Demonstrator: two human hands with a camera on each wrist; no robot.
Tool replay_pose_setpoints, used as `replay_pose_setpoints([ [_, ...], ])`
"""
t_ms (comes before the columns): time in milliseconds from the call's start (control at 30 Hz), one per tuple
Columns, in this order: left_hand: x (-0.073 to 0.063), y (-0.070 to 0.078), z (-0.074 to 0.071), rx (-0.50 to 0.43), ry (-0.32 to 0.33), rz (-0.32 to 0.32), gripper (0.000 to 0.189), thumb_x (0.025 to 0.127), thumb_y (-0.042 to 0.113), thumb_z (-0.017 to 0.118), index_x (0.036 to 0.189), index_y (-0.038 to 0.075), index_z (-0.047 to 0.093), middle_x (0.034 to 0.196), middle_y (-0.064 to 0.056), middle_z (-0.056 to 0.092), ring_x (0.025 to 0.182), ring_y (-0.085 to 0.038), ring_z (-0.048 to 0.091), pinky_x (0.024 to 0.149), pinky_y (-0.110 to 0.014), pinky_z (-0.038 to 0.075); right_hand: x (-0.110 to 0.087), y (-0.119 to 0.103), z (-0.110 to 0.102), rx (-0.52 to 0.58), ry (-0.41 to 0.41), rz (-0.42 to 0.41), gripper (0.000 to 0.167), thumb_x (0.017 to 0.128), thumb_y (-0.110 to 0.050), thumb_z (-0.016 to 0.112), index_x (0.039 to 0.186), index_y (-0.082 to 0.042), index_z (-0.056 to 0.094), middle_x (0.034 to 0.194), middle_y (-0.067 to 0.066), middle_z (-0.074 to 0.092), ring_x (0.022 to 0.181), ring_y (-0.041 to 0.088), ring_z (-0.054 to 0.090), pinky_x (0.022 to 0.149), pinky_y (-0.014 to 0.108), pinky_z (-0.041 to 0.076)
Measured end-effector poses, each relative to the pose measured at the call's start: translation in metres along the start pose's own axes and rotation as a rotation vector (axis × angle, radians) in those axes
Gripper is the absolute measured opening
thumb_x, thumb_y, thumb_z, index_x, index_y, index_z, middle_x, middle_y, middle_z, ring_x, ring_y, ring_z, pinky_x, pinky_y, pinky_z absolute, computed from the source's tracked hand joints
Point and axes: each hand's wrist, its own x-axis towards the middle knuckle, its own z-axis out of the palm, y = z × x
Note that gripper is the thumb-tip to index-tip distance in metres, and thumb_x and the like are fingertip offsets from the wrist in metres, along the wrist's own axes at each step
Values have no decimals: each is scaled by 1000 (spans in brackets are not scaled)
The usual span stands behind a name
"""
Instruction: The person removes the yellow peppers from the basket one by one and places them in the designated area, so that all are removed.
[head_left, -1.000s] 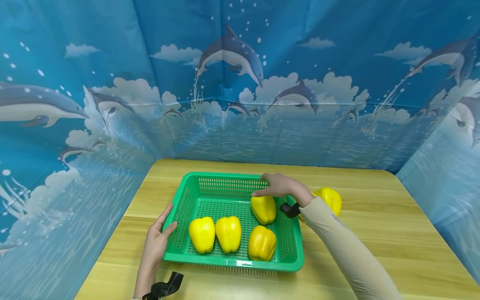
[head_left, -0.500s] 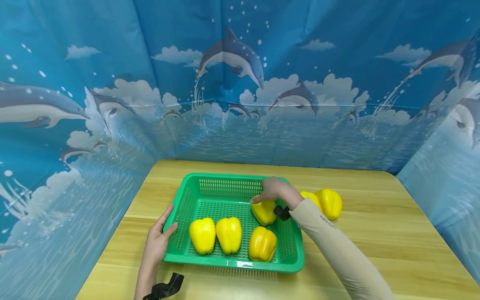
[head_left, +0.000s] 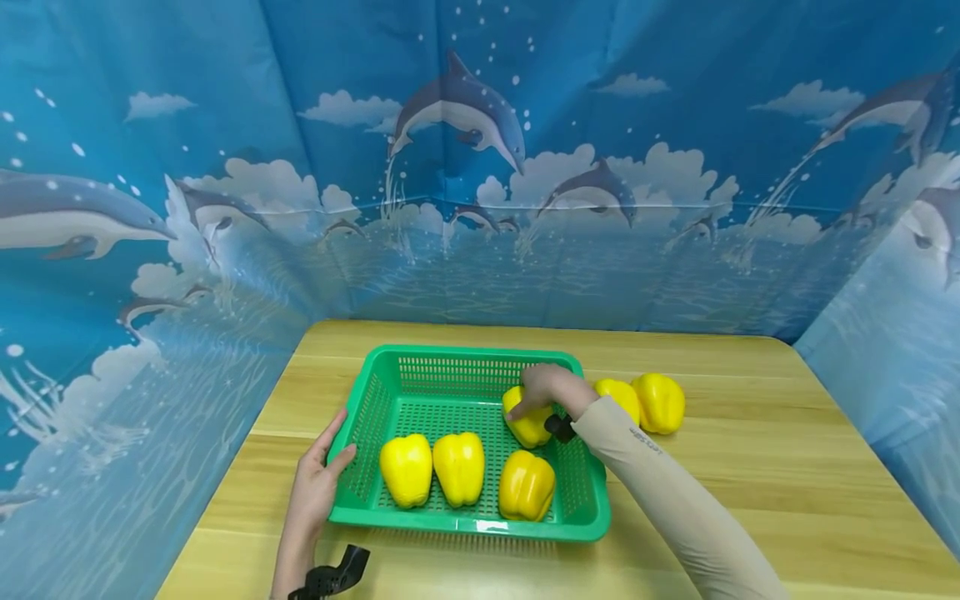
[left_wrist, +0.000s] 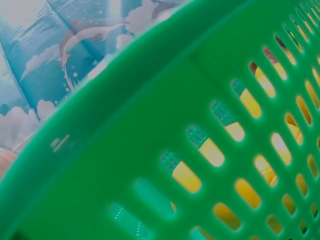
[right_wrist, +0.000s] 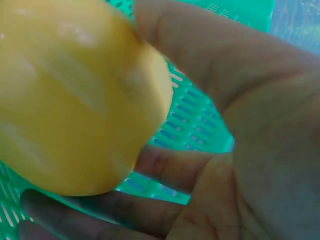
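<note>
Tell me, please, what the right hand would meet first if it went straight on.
The right hand would first meet the yellow pepper within its grasp, it seems; depth beyond that is unclear.

a hand could dip into the green basket [head_left: 450,352] at far left. two yellow peppers [head_left: 459,469] block near left, the right hand [head_left: 550,388] far right.

Table [head_left: 757,450]: yellowish wood grain, rounded far corners
Basket [head_left: 468,524]: green, perforated, nearer table's left edge than right, long sides roughly along far edge
Pepper A [head_left: 621,396]: yellow, just off basket toward right edge, partly hidden
Pepper B [head_left: 660,404]: yellow, beside A, closer to right edge
</note>
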Motion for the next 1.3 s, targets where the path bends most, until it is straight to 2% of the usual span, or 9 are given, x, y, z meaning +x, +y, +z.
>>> replay_pose_setpoints([
  [133, 0, 0, 0, 11, 5, 12, 53, 100, 10, 48, 150, 16, 31, 154, -2, 22, 141, -23, 12, 112, -47, 15, 0, 2, 1, 34, 4, -9, 75, 85, -44, 69, 139, 1, 43, 136, 19, 47, 118, 33, 48, 93, 45, 43],
  [367, 0, 0, 0, 3, 1, 15, 54, 100, 10, 48, 150, 16, 31, 155, -3, 21, 141, -24, 14, 111, -46, 18, 1, 3, 4, 75, 2, -5, 73, 85, -42, 69, 139, 0, 43, 127, 16, 52, 101, 27, 53, 79, 41, 46],
  [600, 0, 1, -1, 6, 7, -2, 54, 100, 10, 48, 150, 17, 30, 154, -2, 21, 141, -23, 14, 111, -45, 18, 1, 3, 6, 90, -2, 1, 80, 86, -45, 67, 146, -3, 34, 142, 19, 41, 117, 31, 47, 83, 42, 46],
  [767, -1, 1, 0, -1, 3, -5, 54, 100, 9, 48, 150, 17, 30, 154, -1, 21, 140, -22, 15, 111, -44, 19, 1, 6, 7, 98, -8, 3, 80, 86, -45, 66, 147, -3, 33, 141, 19, 41, 103, 26, 52, 71, 38, 47],
  [900, 0, 0, 0, 1, 5, 6, 54, 100, 10, 48, 150, 16, 30, 154, -2, 22, 141, -22, 14, 111, -45, 18, 2, 6, 7, 98, -10, 1, 81, 86, -46, 67, 147, -3, 33, 139, 18, 43, 95, 25, 53, 68, 36, 47],
  [1133, 0, -2, -1, 12, 4, 43, 53, 100, 9, 49, 150, 13, 31, 155, -6, 21, 141, -24, 11, 112, -48, 14, 4, 9, 8, 123, -17, -8, 85, 85, -48, 67, 147, -2, 32, 140, 19, 42, 97, 25, 53, 67, 36, 48],
  [1300, 0, -1, -2, 14, 2, 30, 53, 100, 9, 48, 150, 15, 31, 155, -4, 21, 141, -22, 11, 112, -48, 13, 6, 10, 9, 157, -19, -15, 83, 85, -46, 68, 147, -3, 32, 137, 18, 45, 93, 24, 54, 66, 35, 49],
])
